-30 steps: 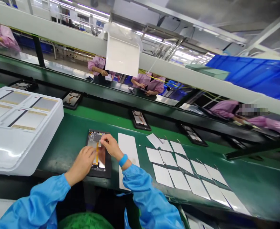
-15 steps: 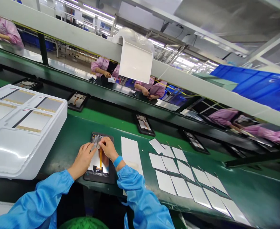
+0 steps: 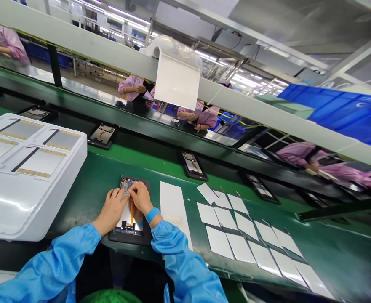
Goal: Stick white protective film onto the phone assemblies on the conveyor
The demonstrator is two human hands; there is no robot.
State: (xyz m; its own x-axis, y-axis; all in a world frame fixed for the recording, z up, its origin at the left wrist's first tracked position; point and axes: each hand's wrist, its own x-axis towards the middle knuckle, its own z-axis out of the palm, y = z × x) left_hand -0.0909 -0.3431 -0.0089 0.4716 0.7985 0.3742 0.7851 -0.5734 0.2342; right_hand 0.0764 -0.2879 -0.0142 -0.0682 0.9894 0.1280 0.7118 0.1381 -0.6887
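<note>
A tablet (image 3: 144,233) with its back off lies on the green bench before me, board at the far end, flat orange ribbon cable (image 3: 132,214) running down its middle. My left hand (image 3: 111,210) rests over the tablet's left side, fingers bent and closed, tips at the circuit board (image 3: 125,184). Beside it, my right hand (image 3: 142,198) pinches with thumb and forefinger close to the upper end of the cable. Both hands' fingertips almost meet, and they hide whatever small part is between them.
A white plastic tray (image 3: 68,185) holding flat silver battery cells stands at left. Right of the tablet lie a white sheet (image 3: 172,206) and rows of white flat cells (image 3: 236,246). More open tablets (image 3: 193,165) lie on the green conveyor beyond. Co-workers in pink sleeves (image 3: 204,118) sit across.
Both hands stay at the board end of the tablet. My right fingertips have shifted slightly left, nearer to the left ones. The view has moved a little.
</note>
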